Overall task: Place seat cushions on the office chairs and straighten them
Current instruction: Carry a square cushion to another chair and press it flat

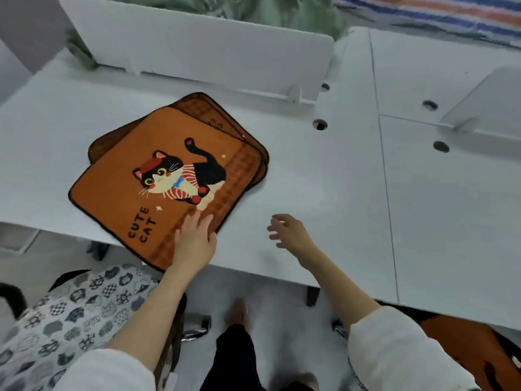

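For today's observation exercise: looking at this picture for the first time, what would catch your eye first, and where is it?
The orange cat cushion stands out, topping a small stack at the white desk's near edge. The left hand rests on its near corner, while the right hand hovers open above the desk beside it. Lower left, a chair bears a grey patterned cushion.

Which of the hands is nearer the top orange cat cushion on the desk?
Left. The left hand rests on the near corner of the top cat cushion, fingers laid flat on it. The right hand hovers open over the bare desk, off the cushion's right side, not touching it.
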The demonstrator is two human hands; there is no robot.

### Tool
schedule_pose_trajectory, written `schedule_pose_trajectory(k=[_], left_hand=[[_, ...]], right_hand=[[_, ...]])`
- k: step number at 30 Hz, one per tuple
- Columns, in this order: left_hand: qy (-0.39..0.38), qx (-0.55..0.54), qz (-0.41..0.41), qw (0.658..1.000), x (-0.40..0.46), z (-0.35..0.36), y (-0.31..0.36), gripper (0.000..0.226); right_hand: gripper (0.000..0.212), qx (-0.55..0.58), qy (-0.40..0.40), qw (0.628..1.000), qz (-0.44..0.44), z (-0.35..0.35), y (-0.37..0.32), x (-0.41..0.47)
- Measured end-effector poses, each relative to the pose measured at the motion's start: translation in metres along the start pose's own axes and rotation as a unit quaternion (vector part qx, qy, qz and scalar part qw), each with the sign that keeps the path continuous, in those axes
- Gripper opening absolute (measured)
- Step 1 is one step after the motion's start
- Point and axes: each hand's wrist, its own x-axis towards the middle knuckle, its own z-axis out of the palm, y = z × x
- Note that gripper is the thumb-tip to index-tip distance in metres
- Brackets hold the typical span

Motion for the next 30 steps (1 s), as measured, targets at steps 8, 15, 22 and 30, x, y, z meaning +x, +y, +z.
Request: schedule_pose_trajectory(k=[8,15,22,30], left_hand=[[-0.087,0.158,0.022,0.983,0.032,0.001,-0.061,0.064],[-0.068,0.157,0.032,0.985,0.031,-0.001,-0.057,0.059],[-0.010,0.048,0.093,0.994,0.043,-0.029,-0.052,0.043],[0.063,-0.102,0.176,0.977,0.032,-0.082,0.015,0.043]], right_hand=[[0.059,0.100,-0.014,0.985,0.142,0.074,-0.044,0.076],[0.018,0.141,0.051,0.971,0.186,0.103,-0.059,0.099],[0.011,0.030,0.091,0.994,0.053,0.090,-0.084,0.086],[0.026,-0.109,0.196,0.959,-0.174,-0.002,-0.131,-0.025]])
